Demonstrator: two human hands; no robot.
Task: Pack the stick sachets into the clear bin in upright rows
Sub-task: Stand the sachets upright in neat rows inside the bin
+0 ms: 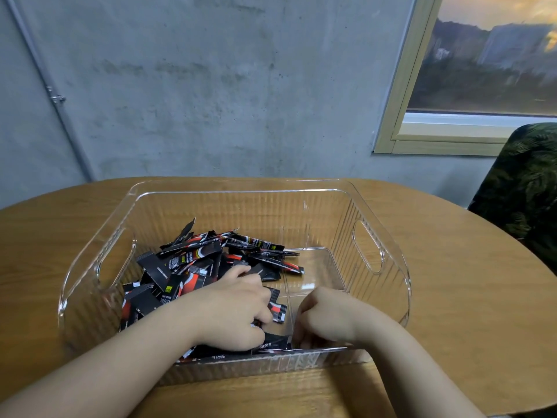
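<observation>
Low in the frame's middle, the left hand (238, 309) lies curled among the sachets (193, 260), fingers gripping a few; the right hand (322, 319) is fisted beside it at the near wall, pinching sachet ends; the black-and-red sticks lie in a loose, flat heap across the left half of the bin (376, 236); the ribbed clear bin sits on a wooden table (467, 282); a dark patterned chair (527, 188) stands at right.

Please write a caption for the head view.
Both hands sort loose stick sachets inside a clear bin.
</observation>
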